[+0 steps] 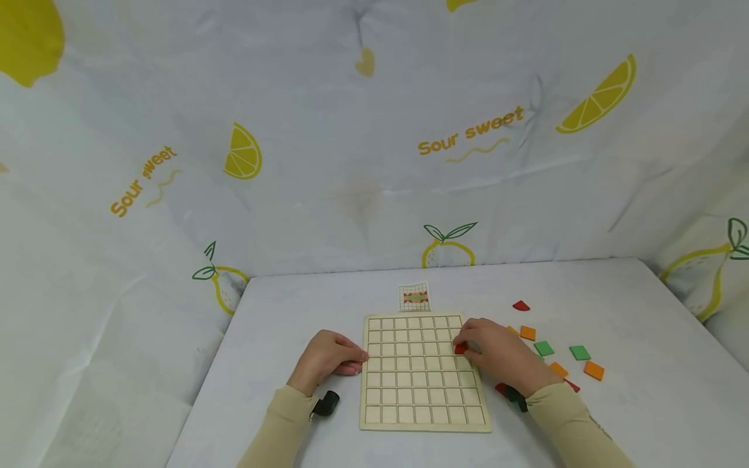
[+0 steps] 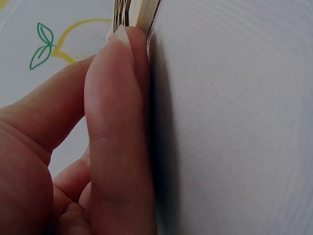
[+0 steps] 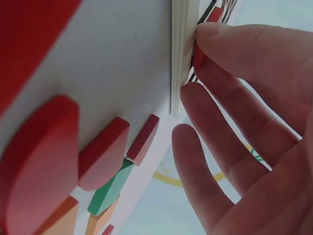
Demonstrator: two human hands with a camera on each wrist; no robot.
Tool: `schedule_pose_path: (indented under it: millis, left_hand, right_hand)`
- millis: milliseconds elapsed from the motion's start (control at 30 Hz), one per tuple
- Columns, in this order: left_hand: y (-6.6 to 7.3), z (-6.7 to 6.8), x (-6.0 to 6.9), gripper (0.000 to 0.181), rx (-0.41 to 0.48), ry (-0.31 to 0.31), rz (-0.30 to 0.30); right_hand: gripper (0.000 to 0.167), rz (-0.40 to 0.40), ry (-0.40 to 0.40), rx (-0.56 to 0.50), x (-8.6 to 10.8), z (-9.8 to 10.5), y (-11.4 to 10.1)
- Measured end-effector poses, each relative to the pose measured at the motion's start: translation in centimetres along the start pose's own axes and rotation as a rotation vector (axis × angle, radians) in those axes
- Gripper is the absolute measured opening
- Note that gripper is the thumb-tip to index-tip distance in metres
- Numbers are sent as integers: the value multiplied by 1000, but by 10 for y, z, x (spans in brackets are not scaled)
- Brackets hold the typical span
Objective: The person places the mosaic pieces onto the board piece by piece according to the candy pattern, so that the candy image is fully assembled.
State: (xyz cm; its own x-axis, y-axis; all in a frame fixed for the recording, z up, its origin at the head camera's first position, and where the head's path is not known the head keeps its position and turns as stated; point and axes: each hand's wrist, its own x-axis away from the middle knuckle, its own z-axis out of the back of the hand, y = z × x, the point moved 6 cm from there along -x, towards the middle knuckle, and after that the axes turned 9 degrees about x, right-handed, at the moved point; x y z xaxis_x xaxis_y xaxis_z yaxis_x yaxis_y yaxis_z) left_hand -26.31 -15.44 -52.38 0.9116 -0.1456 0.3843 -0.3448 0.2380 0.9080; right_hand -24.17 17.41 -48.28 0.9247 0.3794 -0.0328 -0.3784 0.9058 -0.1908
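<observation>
A pale wooden grid board [image 1: 422,396] lies flat on the table in the head view. My left hand [image 1: 329,356] pinches the board's left edge between thumb and finger; the left wrist view shows the thumb [image 2: 117,117] against that edge. Over the right side of the board, my right hand [image 1: 497,351] holds a red tile [image 1: 461,349] on the squares of the rightmost column. In the right wrist view, thumb and index finger are at the red tile [image 3: 199,58], while the other fingers stretch out loosely. The tile's full shape is hidden by the fingers.
A small pattern card [image 1: 415,297] stands or lies beyond the board's far edge. Loose tiles lie right of the board: a red fan-shaped one [image 1: 521,305], green ones [image 1: 580,352] and orange ones [image 1: 593,370]. Some are partly covered by the right hand and forearm.
</observation>
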Motion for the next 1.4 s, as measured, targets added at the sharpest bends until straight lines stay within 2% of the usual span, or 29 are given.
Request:
schedule_pose_path:
  millis: [367,533,667,933,1267,1400]
  left_hand:
    - [0,0,0,16,-2,3,3]
    - [0,-2,-2,17,1,-9,-2]
    - [1,-2,-2,17,3,-17,-4]
    - [-1,0,0,17,9,-23,-2]
    - [-2,2,1,17,18,-37,-3]
    - [-2,0,1,18,26,-48,3]
  right_hand:
    - [16,-36,-14,-3,-1,0,3]
    - [15,-26,3,7,2,3,4]
    - [16,-30,25,-41,6,9,11]
    - [18,-111,15,-53,26,27,52]
    - [26,-287,-54,-21,73,40,114]
    - [29,-313,-55,-10,97,42,136]
